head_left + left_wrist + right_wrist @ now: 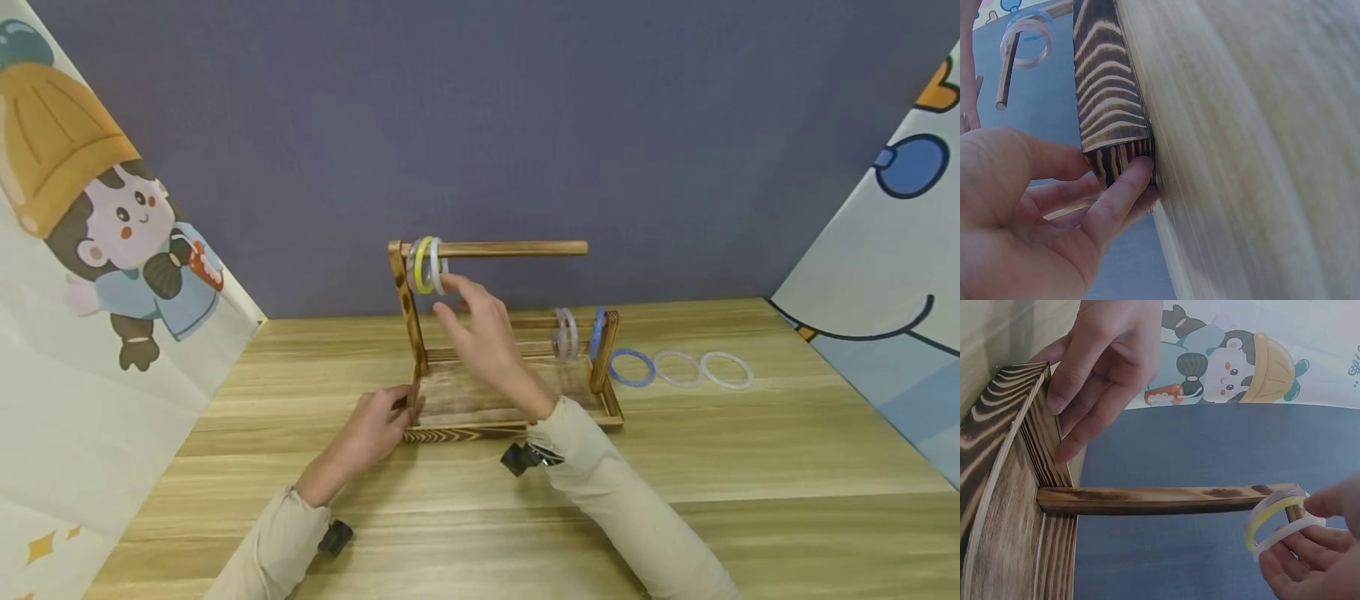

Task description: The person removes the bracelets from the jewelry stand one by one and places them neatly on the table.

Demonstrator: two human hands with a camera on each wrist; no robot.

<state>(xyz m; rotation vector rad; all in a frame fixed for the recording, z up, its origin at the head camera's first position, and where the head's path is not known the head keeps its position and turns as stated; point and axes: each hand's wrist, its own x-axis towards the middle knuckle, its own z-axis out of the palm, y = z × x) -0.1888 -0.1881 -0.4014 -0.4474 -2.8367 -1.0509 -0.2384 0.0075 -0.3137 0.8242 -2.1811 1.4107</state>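
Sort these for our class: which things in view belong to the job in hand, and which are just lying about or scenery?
Belongs to the job:
Wooden rack
Upper-bar bangles
Lower-bar bangles
Probably the loose blue bangle, pinkish bangle and white bangle

Just scenery:
Dark backdrop
Cartoon panel

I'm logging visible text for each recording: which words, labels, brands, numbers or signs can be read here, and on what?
Readable in full: none.
Illustrated panel, right wrist view: small dark lettering at the picture's right edge, too small and blurred to quote.
Wooden rack, bangles: no lettering visible.
Black wrist device: no text can be made out.
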